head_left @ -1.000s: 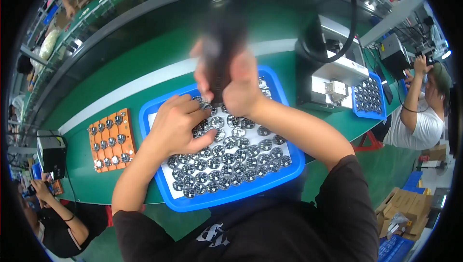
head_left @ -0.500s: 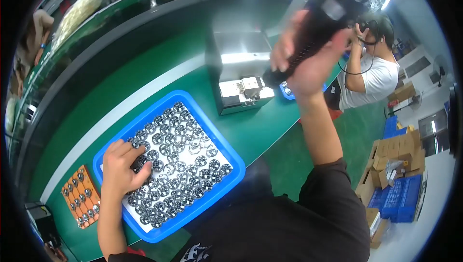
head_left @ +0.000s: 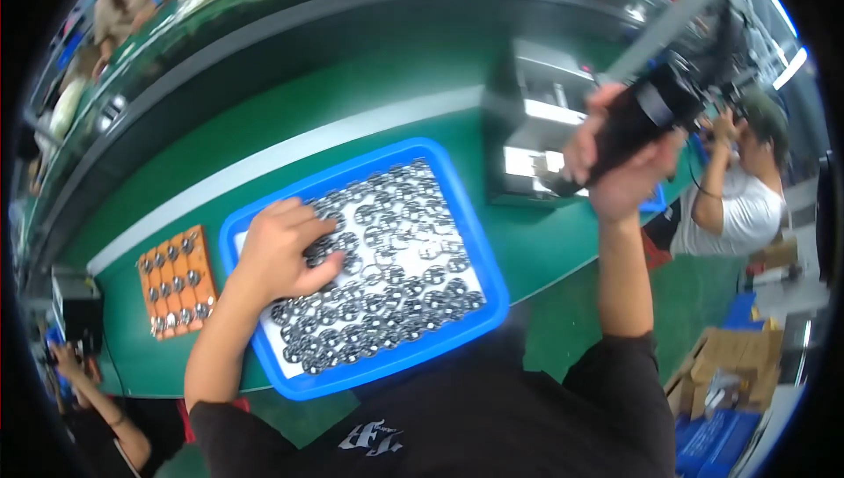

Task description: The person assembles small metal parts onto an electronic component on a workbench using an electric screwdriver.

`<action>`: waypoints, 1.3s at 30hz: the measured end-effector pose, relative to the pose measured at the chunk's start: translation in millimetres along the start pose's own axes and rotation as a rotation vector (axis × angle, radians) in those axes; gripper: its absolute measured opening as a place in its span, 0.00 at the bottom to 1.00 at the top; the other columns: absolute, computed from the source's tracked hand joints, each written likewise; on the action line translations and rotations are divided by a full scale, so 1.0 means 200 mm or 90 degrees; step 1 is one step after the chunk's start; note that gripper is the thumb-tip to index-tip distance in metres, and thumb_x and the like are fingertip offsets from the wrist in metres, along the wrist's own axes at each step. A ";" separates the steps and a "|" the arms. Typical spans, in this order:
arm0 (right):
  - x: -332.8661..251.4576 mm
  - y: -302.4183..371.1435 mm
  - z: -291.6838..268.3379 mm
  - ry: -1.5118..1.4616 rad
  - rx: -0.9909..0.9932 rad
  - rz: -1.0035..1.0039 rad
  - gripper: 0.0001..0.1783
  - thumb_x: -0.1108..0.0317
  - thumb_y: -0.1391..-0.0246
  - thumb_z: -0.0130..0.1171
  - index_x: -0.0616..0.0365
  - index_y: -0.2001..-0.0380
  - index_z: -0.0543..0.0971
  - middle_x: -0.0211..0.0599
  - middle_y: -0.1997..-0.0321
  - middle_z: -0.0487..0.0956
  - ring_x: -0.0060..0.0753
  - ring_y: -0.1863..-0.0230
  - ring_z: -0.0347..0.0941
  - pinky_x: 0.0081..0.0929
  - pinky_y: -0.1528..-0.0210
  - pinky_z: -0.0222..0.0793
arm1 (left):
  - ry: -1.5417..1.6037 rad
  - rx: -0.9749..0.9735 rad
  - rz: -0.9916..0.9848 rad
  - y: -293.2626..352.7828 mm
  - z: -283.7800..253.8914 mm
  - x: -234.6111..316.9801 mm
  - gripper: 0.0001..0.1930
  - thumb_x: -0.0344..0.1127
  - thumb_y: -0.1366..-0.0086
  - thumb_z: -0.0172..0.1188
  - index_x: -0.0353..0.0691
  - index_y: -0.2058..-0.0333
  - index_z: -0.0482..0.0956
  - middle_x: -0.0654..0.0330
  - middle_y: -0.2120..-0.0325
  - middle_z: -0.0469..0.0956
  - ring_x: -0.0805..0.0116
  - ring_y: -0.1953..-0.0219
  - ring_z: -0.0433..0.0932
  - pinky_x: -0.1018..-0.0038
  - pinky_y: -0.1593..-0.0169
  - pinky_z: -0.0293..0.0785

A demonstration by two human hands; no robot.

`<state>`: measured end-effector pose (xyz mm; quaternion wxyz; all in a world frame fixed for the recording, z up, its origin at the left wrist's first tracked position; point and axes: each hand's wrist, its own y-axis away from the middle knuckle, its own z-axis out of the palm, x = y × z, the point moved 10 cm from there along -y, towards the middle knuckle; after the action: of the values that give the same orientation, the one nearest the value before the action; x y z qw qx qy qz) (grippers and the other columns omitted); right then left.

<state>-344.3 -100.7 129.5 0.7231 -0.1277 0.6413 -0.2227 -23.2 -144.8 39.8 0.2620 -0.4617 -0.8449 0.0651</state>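
Observation:
A blue tray (head_left: 378,374) with a white bottom holds many shiny round metal parts (head_left: 396,236), each faceted or slotted. My left hand (head_left: 286,249) reaches over the tray's left side, its thumb and forefinger apart among the parts. Whether its curled other fingers touch any part is hidden. Raised at the right, my right hand (head_left: 629,175) grips a black electric screwdriver (head_left: 640,126), a thick cylinder tilted with its narrow end down to the left. Its upper end meets a dark cable.
Left of the tray lies an orange board (head_left: 178,280) bearing rows of similar metal parts. Behind the screwdriver stands a metal box-shaped fixture (head_left: 545,113) on the green table (head_left: 440,122). A co-worker in white (head_left: 738,201) is at right; cardboard boxes (head_left: 734,359) stand on the floor.
My view has turned, so the tray and fixture sit further right in it. The screwdriver stays in my right hand, a little lower. My left hand remains over the tray's left side.

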 end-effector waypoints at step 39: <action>-0.05 0.00 0.35 -0.176 -0.057 0.021 0.56 0.15 0.46 0.27 0.64 0.52 0.67 0.31 0.85 0.70 0.26 0.90 0.65 0.27 0.87 0.64 | 0.010 0.001 0.024 0.02 0.00 0.02 0.16 0.39 0.54 0.67 0.32 0.69 0.84 0.52 0.81 0.72 0.54 0.75 0.70 0.62 0.70 0.67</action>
<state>-275.4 -103.4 147.8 0.8016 -0.1787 0.5470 -0.1622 -21.5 -140.1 40.2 0.2679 -0.4781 -0.8337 0.0672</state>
